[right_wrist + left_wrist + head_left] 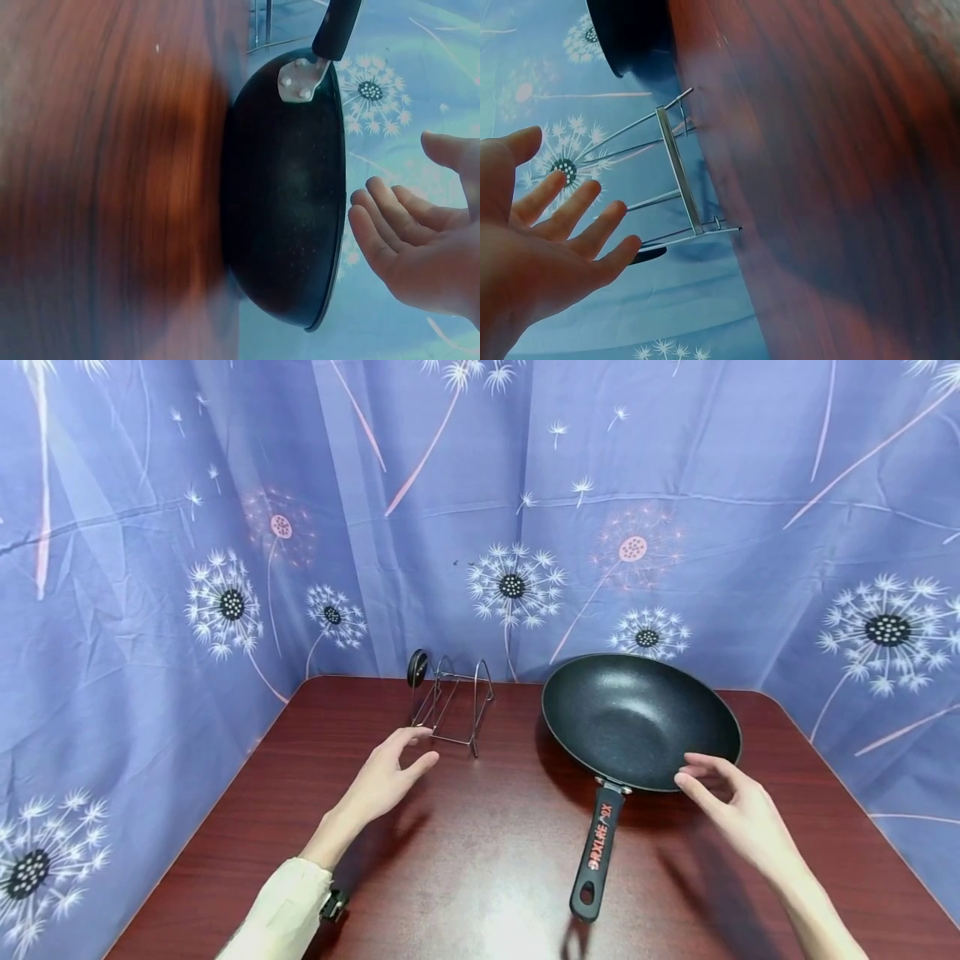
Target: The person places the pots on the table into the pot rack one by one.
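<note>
Neither hand grips anything: the right hand [746, 818] has relaxed, slightly bent fingers and a thumb standing well apart, just beside the near right rim of the frying pan [637, 727], while the left hand [382, 785] is spread loosely near the wire rack [678, 169] (whether a fingertip brushes its wire, I cannot tell). For a sound hold on the pan, the handle [600, 835] looks the better place: the palm wrapped round it, thumb on top, close to the bracket, so the wide bowl does not tip. A pinch at the rim would likely slip on the smooth coating. The rack looks light and apt to skid, so fingers should close on its frame squarely and gently.

The pan sits upright on the right of the table [465, 843], its handle pointing toward the person. Inside it is dark and faintly shiny; outside, black and deeply rounded, with a riveted metal bracket [300, 81]. Red lettering runs along the handle, which ends in a hole. The rack stands left of it, thin and silvery, a black disc [417, 667] at its left end. A blue dandelion-patterned curtain [420, 568] hangs behind.
</note>
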A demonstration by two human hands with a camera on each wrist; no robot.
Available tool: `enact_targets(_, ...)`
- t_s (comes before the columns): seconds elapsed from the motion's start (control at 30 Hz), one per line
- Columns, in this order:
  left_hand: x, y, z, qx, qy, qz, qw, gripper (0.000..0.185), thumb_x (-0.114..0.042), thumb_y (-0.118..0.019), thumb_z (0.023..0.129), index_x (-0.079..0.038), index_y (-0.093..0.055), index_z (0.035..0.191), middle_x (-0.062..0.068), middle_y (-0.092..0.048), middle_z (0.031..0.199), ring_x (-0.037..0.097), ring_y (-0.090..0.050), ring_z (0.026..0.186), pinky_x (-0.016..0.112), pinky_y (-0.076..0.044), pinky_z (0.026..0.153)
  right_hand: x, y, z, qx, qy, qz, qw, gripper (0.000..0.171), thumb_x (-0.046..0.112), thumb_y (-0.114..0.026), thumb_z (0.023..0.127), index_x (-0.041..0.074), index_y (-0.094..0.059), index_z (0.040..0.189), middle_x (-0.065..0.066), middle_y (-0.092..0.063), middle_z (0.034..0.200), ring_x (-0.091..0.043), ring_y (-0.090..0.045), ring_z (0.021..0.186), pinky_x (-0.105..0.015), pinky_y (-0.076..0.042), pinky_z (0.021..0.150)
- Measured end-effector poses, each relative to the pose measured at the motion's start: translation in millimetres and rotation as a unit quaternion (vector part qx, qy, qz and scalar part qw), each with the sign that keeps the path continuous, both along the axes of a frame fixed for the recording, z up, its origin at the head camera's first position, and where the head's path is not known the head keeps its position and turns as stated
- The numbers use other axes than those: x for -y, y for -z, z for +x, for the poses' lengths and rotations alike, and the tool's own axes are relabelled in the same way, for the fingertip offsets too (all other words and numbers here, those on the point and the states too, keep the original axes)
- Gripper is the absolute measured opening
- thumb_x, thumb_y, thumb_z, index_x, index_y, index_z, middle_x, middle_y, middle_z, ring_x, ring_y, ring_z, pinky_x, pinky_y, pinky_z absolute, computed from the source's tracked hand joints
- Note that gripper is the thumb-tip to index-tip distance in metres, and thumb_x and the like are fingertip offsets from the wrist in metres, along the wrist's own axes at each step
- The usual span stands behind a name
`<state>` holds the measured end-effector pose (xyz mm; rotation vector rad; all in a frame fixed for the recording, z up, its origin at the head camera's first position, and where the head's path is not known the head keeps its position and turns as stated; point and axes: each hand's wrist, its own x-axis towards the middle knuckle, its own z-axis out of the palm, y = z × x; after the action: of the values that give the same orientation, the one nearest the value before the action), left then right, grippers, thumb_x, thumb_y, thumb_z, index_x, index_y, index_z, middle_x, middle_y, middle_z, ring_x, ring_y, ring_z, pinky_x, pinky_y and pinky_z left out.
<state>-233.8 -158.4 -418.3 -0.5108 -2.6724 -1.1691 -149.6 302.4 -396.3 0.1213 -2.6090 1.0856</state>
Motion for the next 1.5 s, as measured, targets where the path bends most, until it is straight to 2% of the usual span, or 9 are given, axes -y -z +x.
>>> enact_targets(0.2, -5.0, -0.3, 2.1, 0.007, 0.011, 0.024, 0.9996, 0.044, -0.038, -0.066, 0.095, -0.016, -0.059, 0.132, 0.003, -0.064, 0.128, 0.024, -0.059, 0.124, 0.048, -0.046, 0.104, 3.8, 2.6, 3.3, 0.026, -0.009, -0.034, 0.999, 0.039, 0.033, -0.061, 0.099, 0.012, -0.06, 0.132, 0.018, -0.067, 0.099, 0.009, -0.063, 0.084, -0.01, -0.048, 0.072)
enact_targets(0.37, -10.5, -1.7, 3.0, 0.023, 0.022, 0.034, 0.9989, 0.042, -0.038, -0.065, 0.096, -0.017, -0.059, 0.131, 0.002, -0.065, 0.127, 0.021, -0.058, 0.124, 0.049, -0.046, 0.103, 5.9, 5.9, 6.6, 0.039, -0.026, -0.087, 0.995, 0.04, 0.026, -0.061, 0.1, 0.004, -0.056, 0.133, 0.013, -0.07, 0.096, 0.004, -0.066, 0.084, -0.016, -0.054, 0.072)
enact_targets(0.6, -17.7, -1.9, 2.9, 0.033, 0.029, 0.049, 0.9978, 0.037, -0.037, -0.065, 0.096, -0.017, -0.062, 0.127, -0.001, -0.066, 0.122, 0.019, -0.059, 0.122, 0.048, -0.046, 0.103, 11.6, 9.4, 10.9, 0.06, -0.05, -0.142, 0.987, 0.038, 0.021, -0.059, 0.101, 0.0, -0.055, 0.132, 0.023, -0.069, 0.097, -0.004, -0.071, 0.086, -0.021, -0.057, 0.074)
enact_targets(0.77, -25.2, -0.1, 3.0, 0.043, 0.039, 0.063, 0.9963, 0.033, -0.036, -0.065, 0.096, -0.019, -0.063, 0.124, -0.003, -0.068, 0.121, 0.016, -0.06, 0.121, 0.047, -0.046, 0.102, 17.3, 9.0, 16.6, 0.08, -0.077, -0.201, 0.973, 0.033, 0.019, -0.055, 0.102, 0.003, -0.054, 0.132, 0.019, -0.071, 0.103, -0.007, -0.071, 0.089, -0.024, -0.058, 0.077)
enact_targets(0.9, -32.8, 1.2, 3.2, 0.054, 0.05, 0.077, 0.9942, 0.029, -0.036, -0.065, 0.096, -0.022, -0.063, 0.122, -0.002, -0.069, 0.121, 0.017, -0.062, 0.119, 0.047, -0.047, 0.102, 21.2, 9.4, 20.9, 0.105, -0.083, -0.237, 0.962, 0.034, 0.02, -0.054, 0.103, 0.005, -0.053, 0.133, 0.016, -0.071, 0.105, -0.009, -0.071, 0.091, -0.025, -0.058, 0.079)
enact_targets(1.17, -46.4, 4.3, 5.3, 0.07, 0.075, 0.103, 0.9894, 0.024, -0.035, -0.065, 0.096, -0.027, -0.063, 0.118, 0.001, -0.069, 0.12, 0.013, -0.064, 0.114, 0.045, -0.048, 0.102, 30.5, 13.3, 28.1, 0.155, -0.081, -0.274, 0.946, 0.049, 0.023, -0.052, 0.104, -0.007, -0.042, 0.142, 0.012, -0.071, 0.108, -0.013, -0.073, 0.096, -0.028, -0.059, 0.082)
enact_targets(1.33, -53.0, 7.5, 5.0, 0.079, 0.089, 0.118, 0.9858, 0.024, -0.033, -0.065, 0.096, -0.025, -0.064, 0.119, 0.0, -0.069, 0.119, 0.014, -0.066, 0.11, 0.042, -0.049, 0.101, 37.2, 16.3, 33.5, 0.178, -0.073, -0.304, 0.933, 0.047, 0.025, -0.054, 0.103, -0.002, -0.045, 0.141, 0.009, -0.071, 0.11, -0.016, -0.072, 0.098, -0.028, -0.058, 0.084)
enact_targets(1.5, -58.1, 12.1, 5.9, 0.088, 0.094, 0.136, 0.9823, 0.024, -0.029, -0.066, 0.096, -0.021, -0.064, 0.118, 0.0, -0.068, 0.118, 0.018, -0.066, 0.11, 0.044, -0.049, 0.1, 43.3, 22.5, 38.1, 0.179, -0.085, -0.34, 0.919, 0.037, 0.02, -0.053, 0.104, 0.003, -0.05, 0.136, 0.001, -0.07, 0.113, -0.017, -0.072, 0.096, -0.029, -0.058, 0.085)
